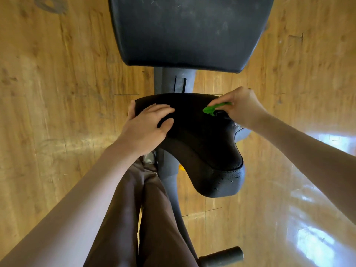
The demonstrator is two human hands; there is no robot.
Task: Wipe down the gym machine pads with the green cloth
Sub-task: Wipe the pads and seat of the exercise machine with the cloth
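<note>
A black curved pad point(200, 143) of the gym machine fills the middle of the head view, its near end wet with droplets. My left hand point(146, 126) rests on the pad's left edge, fingers spread over the top and thumb round the side. My right hand point(240, 106) holds the bunched green cloth point(213, 108) and presses it onto the pad's far right part. Only a small piece of the cloth shows from under my fingers. A larger dark flat pad point(188, 29) lies beyond, at the top of the view.
A grey metal frame post point(169, 182) runs under the pads towards me, ending in a black foot bar point(221, 255). My legs in brown trousers point(146, 218) stand left of it. Wooden floor point(57, 93) lies on both sides, with bright glare at the right.
</note>
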